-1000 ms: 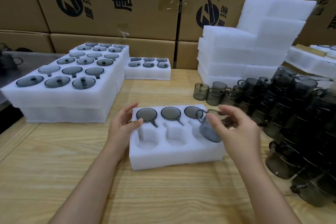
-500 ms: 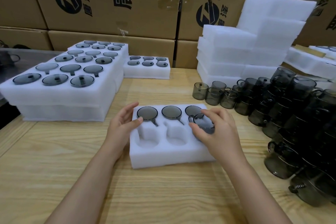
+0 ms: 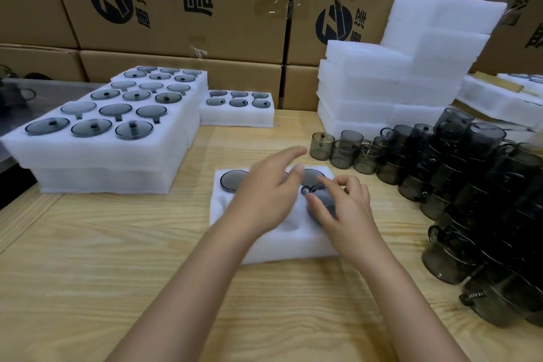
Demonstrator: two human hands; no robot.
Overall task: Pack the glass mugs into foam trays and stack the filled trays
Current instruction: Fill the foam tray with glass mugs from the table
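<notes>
- Right hand: my fingers and thumb are curled round a smoky grey glass mug, pinching it near the rim. The mug sits in the front pocket at the 3 o'clock end of the foam tray. I cannot tell whether it is fully seated.
- Left hand: it holds nothing. The fingers are loosely spread and nearly straight, with the index finger pointing toward 1 o'clock. The hand is slightly blurred.
- Pose: both forearms enter from 6 o'clock. My left wrist lies across the middle of the tray and hides its centre pockets. My right palm faces down, just beside the left thumb.
- Tray: it lies on the wooden table directly before me. Seated mugs show in the back row at the 9 o'clock and 3 o'clock ends.
- Loose mugs: piled at 3 o'clock, with a few standing singly toward 1 o'clock.
- Filled trays: stacked at 10 o'clock, with a single one at 12 o'clock.
- Blank foam blocks: stacked at 1 o'clock.
- Cardboard boxes: walled up behind, from 10 to 2 o'clock. They are printed "唐泽" beside a round logo with an ® mark, and with the small characters "地址". The other print is cropped.
</notes>
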